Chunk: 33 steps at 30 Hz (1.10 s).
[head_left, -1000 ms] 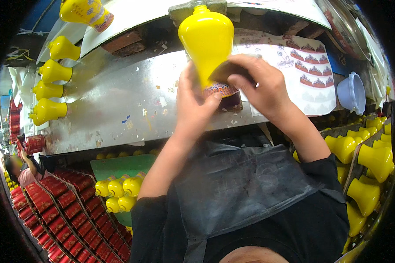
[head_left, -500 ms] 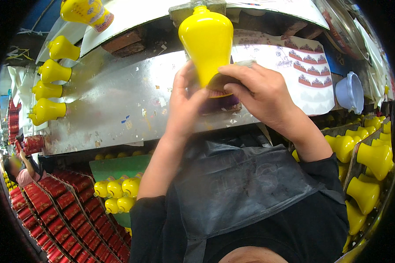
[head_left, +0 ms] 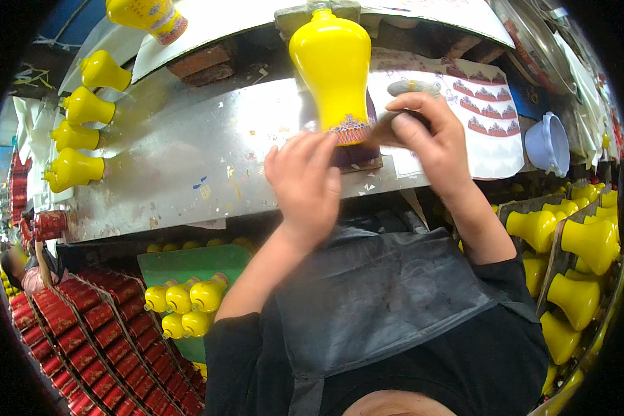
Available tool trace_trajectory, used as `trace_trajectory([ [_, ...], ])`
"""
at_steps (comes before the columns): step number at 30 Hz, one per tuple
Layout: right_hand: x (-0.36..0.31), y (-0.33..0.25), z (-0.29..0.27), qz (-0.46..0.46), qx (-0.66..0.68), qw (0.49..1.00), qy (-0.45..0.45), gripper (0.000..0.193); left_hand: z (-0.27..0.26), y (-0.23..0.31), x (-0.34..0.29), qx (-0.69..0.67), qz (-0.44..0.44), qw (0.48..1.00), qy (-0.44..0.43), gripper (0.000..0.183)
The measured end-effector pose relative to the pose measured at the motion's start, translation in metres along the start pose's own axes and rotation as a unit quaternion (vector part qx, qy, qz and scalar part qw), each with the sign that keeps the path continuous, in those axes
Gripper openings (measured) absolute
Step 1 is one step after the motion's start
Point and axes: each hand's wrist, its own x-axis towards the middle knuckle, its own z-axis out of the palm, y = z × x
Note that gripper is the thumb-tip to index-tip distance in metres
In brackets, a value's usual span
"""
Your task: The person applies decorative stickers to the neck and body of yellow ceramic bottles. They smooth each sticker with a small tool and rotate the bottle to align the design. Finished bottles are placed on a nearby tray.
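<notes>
A glossy yellow vase-shaped bottle point(head_left: 331, 62) lies on the bench, its neck away from me. A patterned decal band point(head_left: 349, 130) in blue and reddish tones shows round its base. My left hand point(head_left: 305, 184) is at the left of the base, fingers stretched and a little blurred, the tips beside or touching the bottle's edge. My right hand point(head_left: 433, 142) is closed on a dark flat piece point(head_left: 390, 130), pinched between thumb and fingers just right of the base. The kind of this piece I cannot make out. A grey oval pad point(head_left: 412, 87) lies beyond that hand.
Printed decal sheets point(head_left: 496, 149) lie on the metal bench point(head_left: 145, 201) to the right. A pale blue bucket point(head_left: 549, 145) stands at the right end. Several yellow bottles point(head_left: 89, 105) line the left side; more fill racks point(head_left: 572, 298) at right. Red cylinders point(head_left: 69, 319) and a person point(head_left: 35, 277) are far left.
My right hand has drawn back rightward from the base with the dark piece. My left hand has come off the bottle's side toward me, and the decal band is now uncovered.
</notes>
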Motion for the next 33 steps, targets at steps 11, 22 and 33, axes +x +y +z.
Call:
trace_trajectory([
  [11,0.004,0.059,0.006,0.072,-0.099,0.986,-0.112,0.035,0.016,0.009,-0.009,0.018,-0.036,0.999,-0.037,0.068],
  [22,0.017,0.073,-0.003,0.038,-0.107,0.985,-0.131,0.017,0.023,0.01,-0.008,0.023,-0.03,0.998,-0.043,0.072],
  [33,0.019,0.071,-0.009,0.026,-0.074,0.985,-0.153,0.031,0.025,0.008,-0.009,0.024,-0.03,0.998,-0.046,0.073],
])
